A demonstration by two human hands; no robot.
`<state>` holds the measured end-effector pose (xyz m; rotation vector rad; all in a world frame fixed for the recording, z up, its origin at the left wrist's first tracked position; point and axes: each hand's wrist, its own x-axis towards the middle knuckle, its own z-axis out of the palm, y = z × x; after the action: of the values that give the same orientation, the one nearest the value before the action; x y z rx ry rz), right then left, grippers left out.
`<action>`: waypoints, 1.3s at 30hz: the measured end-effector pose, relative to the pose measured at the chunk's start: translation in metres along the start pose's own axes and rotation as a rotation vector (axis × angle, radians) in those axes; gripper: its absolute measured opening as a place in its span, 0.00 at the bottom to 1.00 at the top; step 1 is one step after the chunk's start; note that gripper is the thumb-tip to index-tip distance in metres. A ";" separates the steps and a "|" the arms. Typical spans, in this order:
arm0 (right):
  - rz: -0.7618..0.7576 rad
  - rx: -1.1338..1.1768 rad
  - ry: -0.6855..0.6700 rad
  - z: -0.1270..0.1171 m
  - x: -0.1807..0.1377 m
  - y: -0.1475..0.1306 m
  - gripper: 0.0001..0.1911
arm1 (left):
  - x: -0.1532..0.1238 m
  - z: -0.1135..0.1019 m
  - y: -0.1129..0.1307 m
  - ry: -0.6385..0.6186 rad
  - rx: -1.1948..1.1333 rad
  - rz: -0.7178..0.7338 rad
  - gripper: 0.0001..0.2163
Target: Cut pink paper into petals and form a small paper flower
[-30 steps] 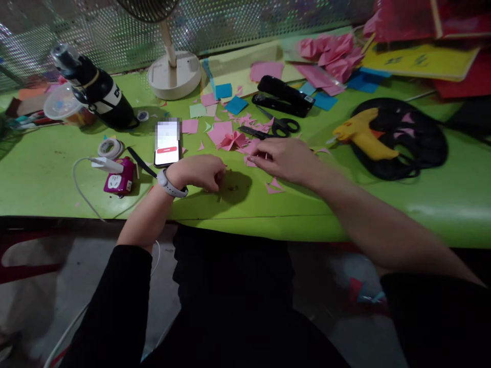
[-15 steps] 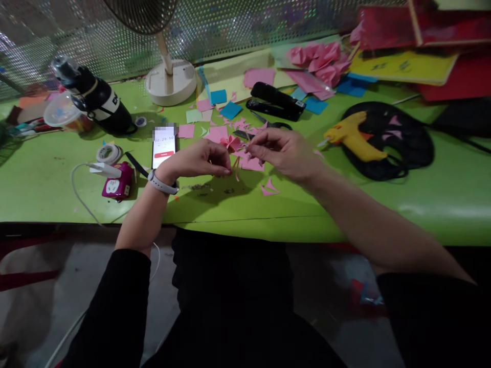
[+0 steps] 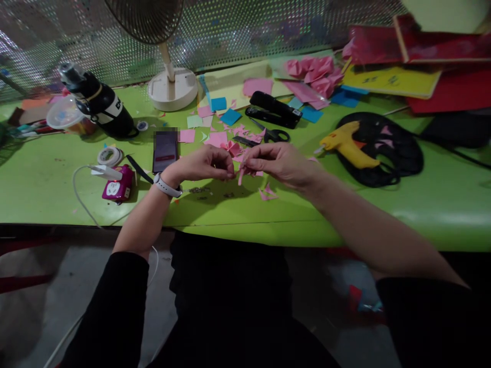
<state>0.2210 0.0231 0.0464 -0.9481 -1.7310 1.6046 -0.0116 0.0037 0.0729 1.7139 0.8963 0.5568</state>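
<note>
My left hand (image 3: 213,164), with a pale watch on the wrist, is closed in a pinch over the green table. What lies between its fingertips is too small to make out. My right hand (image 3: 274,162) pinches a narrow pink paper strip (image 3: 240,177), which hangs just right of the left fingertips. Behind both hands lies a pink paper flower (image 3: 231,148) among pink scraps. Black-handled scissors (image 3: 276,136) and a dark cutter knife (image 3: 245,141) rest beyond the right hand. Cut pink pieces (image 3: 267,192) lie nearer the table's front edge.
A phone (image 3: 165,151), white tape roll (image 3: 110,156) and purple power adapter (image 3: 117,184) are on the left. Farther back stand a black bottle (image 3: 105,108) and a fan (image 3: 172,91). A black stapler (image 3: 274,110) lies mid-table; a yellow glue gun (image 3: 351,144) is at right.
My right hand has come down slightly and closer to the left one, bringing its fingertips to the pink strip. The phone screen has gone from bright to dim. The view has shifted slightly.
</note>
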 end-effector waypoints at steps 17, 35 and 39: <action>-0.082 0.175 0.289 -0.007 0.008 0.011 0.15 | -0.029 -0.009 -0.007 0.617 0.723 -0.222 0.34; -0.303 -0.051 0.544 -0.017 0.012 0.010 0.08 | 0.011 0.046 0.002 0.479 0.557 -0.029 0.19; -0.405 -0.226 0.574 -0.020 0.017 0.015 0.09 | 0.019 0.051 -0.016 0.413 0.212 0.066 0.13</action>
<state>0.2293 0.0485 0.0329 -0.9645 -1.5730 0.7905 0.0326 -0.0091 0.0404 1.8567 1.2279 0.9083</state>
